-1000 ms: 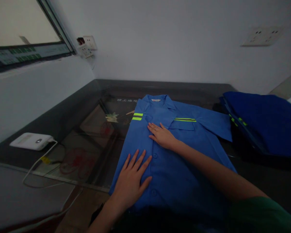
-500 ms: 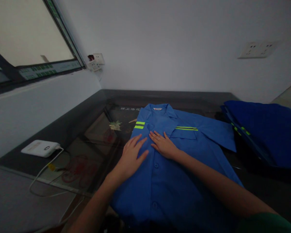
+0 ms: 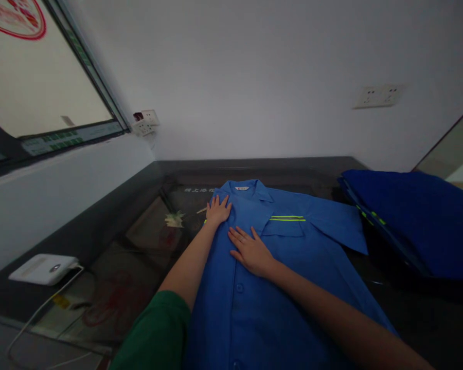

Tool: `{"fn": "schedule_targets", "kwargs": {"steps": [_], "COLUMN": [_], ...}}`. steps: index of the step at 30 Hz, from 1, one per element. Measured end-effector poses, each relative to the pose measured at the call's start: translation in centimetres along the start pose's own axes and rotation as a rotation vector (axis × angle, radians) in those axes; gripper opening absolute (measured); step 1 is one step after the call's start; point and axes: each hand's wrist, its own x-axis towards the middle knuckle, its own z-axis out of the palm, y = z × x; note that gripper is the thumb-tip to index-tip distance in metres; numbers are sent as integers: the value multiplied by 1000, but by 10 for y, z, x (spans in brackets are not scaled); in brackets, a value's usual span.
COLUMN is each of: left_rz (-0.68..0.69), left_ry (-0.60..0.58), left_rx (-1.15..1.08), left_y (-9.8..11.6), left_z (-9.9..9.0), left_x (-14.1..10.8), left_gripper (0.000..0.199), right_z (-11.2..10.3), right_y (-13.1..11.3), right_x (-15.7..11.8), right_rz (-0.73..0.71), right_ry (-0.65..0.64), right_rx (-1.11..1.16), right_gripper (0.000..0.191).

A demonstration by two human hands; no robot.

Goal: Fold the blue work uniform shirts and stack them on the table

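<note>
Fingers [image 3: 242,238] of two hands [image 3: 218,209] [image 3: 254,255], parted and empty, on one blue shirt [image 3: 264,308]

The shirt [image 3: 262,318] lies on the counter [image 3: 193,169], with the left hand [image 3: 218,209] and right hand [image 3: 252,252] on it. Folded clothes [image 3: 420,221] sit to its right, a gadget [image 3: 46,268] to its left. The wall [image 3: 254,77] is behind.

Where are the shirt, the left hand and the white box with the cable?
Shirt [image 3: 260,311]: head view, on its front.
Left hand [image 3: 218,210]: head view, on its back.
White box [image 3: 42,268]: head view, on its top.
</note>
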Motion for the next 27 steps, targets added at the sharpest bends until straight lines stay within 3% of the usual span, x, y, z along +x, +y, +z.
{"fn": "schedule_targets", "kwargs": {"steps": [7, 27], "left_rz": [-103, -133], "left_ry": [9, 127], "left_rx": [-35, -34], "left_y": [0, -4], "left_z": [3, 10], "left_x": [33, 59], "left_gripper": [67, 78], "right_z": [-4, -3], "right_y": [0, 15], "right_x": [0, 15], "right_rz": [-3, -39], "right_ry": [-2, 22], "right_rx": [30, -19], "right_gripper": [55, 55]}}
